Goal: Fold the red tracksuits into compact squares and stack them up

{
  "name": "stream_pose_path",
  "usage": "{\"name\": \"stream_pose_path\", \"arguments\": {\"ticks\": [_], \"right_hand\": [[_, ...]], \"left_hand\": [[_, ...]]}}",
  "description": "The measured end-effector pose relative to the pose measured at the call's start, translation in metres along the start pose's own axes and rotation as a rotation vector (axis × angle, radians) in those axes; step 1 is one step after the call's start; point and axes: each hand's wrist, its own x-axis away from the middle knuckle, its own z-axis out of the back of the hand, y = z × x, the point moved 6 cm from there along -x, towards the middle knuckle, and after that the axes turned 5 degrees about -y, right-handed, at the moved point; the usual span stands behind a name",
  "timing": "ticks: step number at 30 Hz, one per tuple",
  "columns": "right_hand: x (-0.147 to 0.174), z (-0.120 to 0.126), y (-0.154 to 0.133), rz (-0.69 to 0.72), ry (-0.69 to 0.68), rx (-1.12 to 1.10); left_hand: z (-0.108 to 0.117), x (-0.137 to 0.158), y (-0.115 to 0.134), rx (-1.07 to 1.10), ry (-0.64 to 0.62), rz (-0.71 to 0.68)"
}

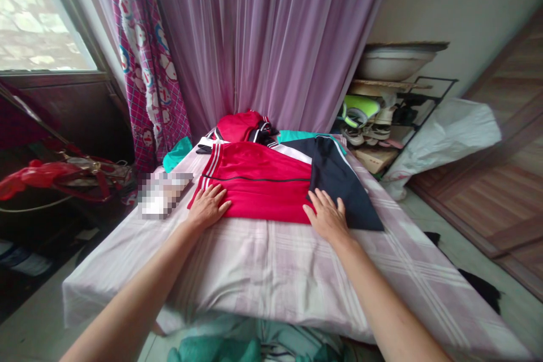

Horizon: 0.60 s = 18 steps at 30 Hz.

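Observation:
A red track jacket (263, 199) with a black zip line lies flat across the table, its striped hem to the left. Its dark navy sleeve (339, 181) with a white stripe is laid out at the right end. My left hand (208, 206) rests palm down on the jacket's lower left corner, fingers spread. On the right, my right hand (328, 214) lies flat where red meets navy, fingers apart. Behind the jacket sits a bunched red garment (241, 127) with black and white trim. Teal cloth (292, 136) shows beyond the navy part.
A plaid cloth covers the table (254, 271). A blurred-out item (163, 197) and a teal cloth (178, 154) lie at its left. Purple curtains (271, 39) hang behind. A shoe rack (407, 119) and a white sack (453, 130) stand right; green fabric (216, 348) is below the front edge.

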Motion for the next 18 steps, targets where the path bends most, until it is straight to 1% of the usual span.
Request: {"name": "stream_pose_path", "arguments": {"ticks": [2, 5, 7, 9, 11, 13, 15, 18], "right_hand": [[-0.005, 0.006, -0.039, 0.118, -0.008, -0.036], [-0.007, 0.001, -0.098, 0.294, -0.110, -0.099], [-0.004, -0.009, -0.124, 0.362, -0.204, -0.142], [-0.001, -0.017, -0.133, 0.389, -0.266, -0.168], [0.003, -0.022, -0.128, 0.393, -0.282, -0.164], [0.006, -0.023, -0.109, 0.388, -0.276, -0.127], [0.009, -0.023, -0.080, 0.363, -0.262, -0.075], [0.015, -0.024, -0.023, 0.270, -0.226, -0.003]], "left_hand": [[0.001, 0.002, 0.001, 0.015, 0.015, 0.007], [0.002, 0.003, 0.002, 0.029, 0.041, 0.009], [0.001, 0.003, 0.002, 0.033, 0.047, 0.017], [0.001, 0.003, 0.001, 0.036, 0.041, 0.024], [0.001, 0.002, 0.001, 0.038, 0.032, 0.026], [0.002, 0.002, 0.001, 0.033, 0.030, 0.019], [0.002, 0.003, 0.002, 0.024, 0.032, 0.007], [0.002, 0.003, 0.002, 0.033, 0.037, 0.004]]}}
